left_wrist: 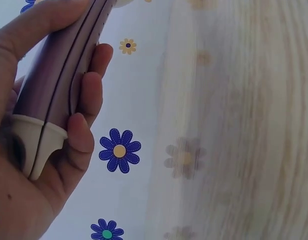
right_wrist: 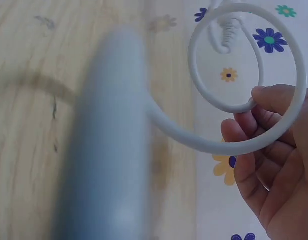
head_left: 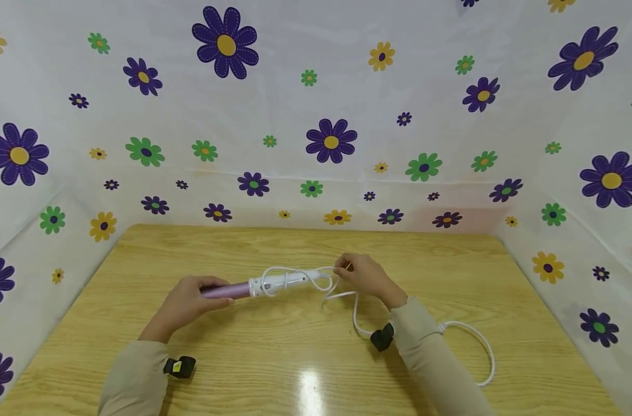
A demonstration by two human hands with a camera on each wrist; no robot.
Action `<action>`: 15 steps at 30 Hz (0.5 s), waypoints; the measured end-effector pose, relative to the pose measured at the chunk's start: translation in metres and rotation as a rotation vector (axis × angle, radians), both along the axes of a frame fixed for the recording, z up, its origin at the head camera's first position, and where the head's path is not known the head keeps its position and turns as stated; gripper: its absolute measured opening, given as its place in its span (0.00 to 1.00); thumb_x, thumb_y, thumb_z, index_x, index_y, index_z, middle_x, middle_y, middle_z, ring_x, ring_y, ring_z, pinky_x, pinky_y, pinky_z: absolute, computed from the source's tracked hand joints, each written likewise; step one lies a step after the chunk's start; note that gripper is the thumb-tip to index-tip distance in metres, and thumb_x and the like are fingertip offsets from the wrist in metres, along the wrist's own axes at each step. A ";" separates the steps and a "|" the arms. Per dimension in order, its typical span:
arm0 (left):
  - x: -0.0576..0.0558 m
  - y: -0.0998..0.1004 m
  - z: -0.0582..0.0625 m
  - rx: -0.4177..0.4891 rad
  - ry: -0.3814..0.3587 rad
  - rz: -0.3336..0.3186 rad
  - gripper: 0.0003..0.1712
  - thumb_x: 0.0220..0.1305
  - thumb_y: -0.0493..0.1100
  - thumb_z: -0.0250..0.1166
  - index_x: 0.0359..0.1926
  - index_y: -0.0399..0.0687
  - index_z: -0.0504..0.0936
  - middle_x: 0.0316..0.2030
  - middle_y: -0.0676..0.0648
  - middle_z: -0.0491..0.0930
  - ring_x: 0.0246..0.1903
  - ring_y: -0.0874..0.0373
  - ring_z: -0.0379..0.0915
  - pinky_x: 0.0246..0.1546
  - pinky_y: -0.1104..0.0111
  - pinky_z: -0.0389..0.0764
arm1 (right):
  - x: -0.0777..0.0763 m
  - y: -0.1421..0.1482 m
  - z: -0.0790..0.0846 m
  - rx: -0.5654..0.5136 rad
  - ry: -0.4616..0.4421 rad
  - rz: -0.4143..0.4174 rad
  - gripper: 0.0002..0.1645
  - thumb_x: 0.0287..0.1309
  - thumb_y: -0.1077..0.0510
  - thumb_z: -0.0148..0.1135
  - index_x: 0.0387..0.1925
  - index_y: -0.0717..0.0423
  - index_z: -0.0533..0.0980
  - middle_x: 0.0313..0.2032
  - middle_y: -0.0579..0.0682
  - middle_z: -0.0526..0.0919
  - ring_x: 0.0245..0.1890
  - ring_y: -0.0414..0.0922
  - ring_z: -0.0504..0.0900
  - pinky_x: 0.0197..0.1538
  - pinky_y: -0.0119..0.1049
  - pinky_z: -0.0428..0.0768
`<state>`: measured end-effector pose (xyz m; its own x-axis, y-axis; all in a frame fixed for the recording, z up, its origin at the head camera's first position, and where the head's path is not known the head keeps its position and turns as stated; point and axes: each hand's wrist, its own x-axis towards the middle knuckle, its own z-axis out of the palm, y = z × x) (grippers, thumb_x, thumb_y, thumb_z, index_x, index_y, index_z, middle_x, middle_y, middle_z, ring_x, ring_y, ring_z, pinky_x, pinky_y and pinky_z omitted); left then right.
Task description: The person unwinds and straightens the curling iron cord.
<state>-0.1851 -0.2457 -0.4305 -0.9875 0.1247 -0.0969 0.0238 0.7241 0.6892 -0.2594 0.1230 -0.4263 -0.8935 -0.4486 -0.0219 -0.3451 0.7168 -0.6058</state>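
A hair straightener (head_left: 290, 281) with a purple barrel and a white handle is held level, close over the table. My left hand (head_left: 186, 303) grips its purple end; in the left wrist view the fingers wrap the slit purple barrel (left_wrist: 56, 75) near its pale tip. The white cord (head_left: 355, 315) loops loosely around the handle. Beyond the handle's end, my right hand (head_left: 365, 276) pinches the cord between thumb and fingers. In the right wrist view a wide cord loop (right_wrist: 219, 147) hangs in front of the hand, with a blurred pale cylinder (right_wrist: 109, 140) very near the camera.
The wooden table (head_left: 274, 358) has a flower-print cloth (head_left: 274, 115) standing behind it and along both sides. More cord (head_left: 490, 352) curves over the table to the right of my right sleeve. Each wrist wears a small black camera.
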 end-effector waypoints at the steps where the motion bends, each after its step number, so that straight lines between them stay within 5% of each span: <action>1: 0.000 0.000 0.000 -0.006 -0.001 -0.006 0.27 0.47 0.60 0.70 0.46 0.52 0.82 0.41 0.45 0.81 0.33 0.56 0.71 0.33 0.67 0.70 | -0.001 0.002 0.001 -0.016 0.001 -0.015 0.10 0.62 0.53 0.55 0.36 0.54 0.78 0.32 0.47 0.81 0.31 0.39 0.77 0.33 0.32 0.74; 4: 0.000 0.002 -0.002 -0.019 -0.003 -0.014 0.27 0.47 0.60 0.70 0.46 0.52 0.82 0.41 0.46 0.81 0.33 0.57 0.71 0.33 0.67 0.70 | -0.001 0.007 0.006 -0.071 0.009 -0.020 0.12 0.63 0.52 0.54 0.37 0.56 0.77 0.31 0.48 0.81 0.31 0.40 0.76 0.34 0.33 0.74; 15: -0.004 -0.002 -0.010 -0.040 0.010 0.053 0.31 0.47 0.62 0.69 0.48 0.49 0.81 0.41 0.43 0.80 0.34 0.55 0.72 0.30 0.68 0.69 | 0.023 0.011 0.018 -0.157 -0.006 0.231 0.10 0.64 0.57 0.53 0.41 0.57 0.77 0.33 0.54 0.80 0.29 0.38 0.73 0.31 0.29 0.74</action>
